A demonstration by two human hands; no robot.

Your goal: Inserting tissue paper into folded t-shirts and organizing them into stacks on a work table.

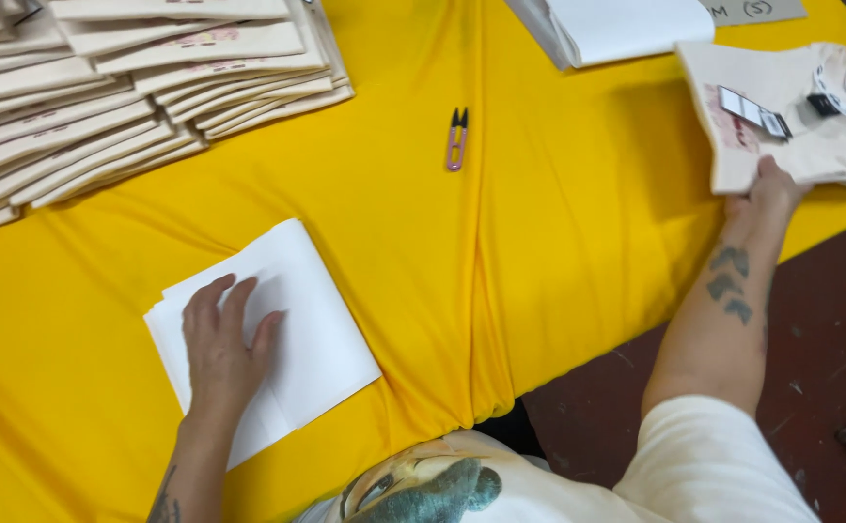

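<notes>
My left hand [221,346] lies flat, fingers spread, on a small stack of white paper sheets [321,329] at the near left of the yellow-covered table [423,252]. My right hand [767,189] reaches far right and grips the near edge of a folded cream shirt [791,126] that carries a hang tag [752,111] and a printed neck tape. The shirt rests on top of other folded shirts at the table's right edge.
Rows of folded cream shirts [103,97] fill the far left. Small pink thread snips [457,138] lie mid-table. A white sheet stack [617,27] and a grey card [752,12] sit at the far right. Dark red floor [830,339] lies to the right.
</notes>
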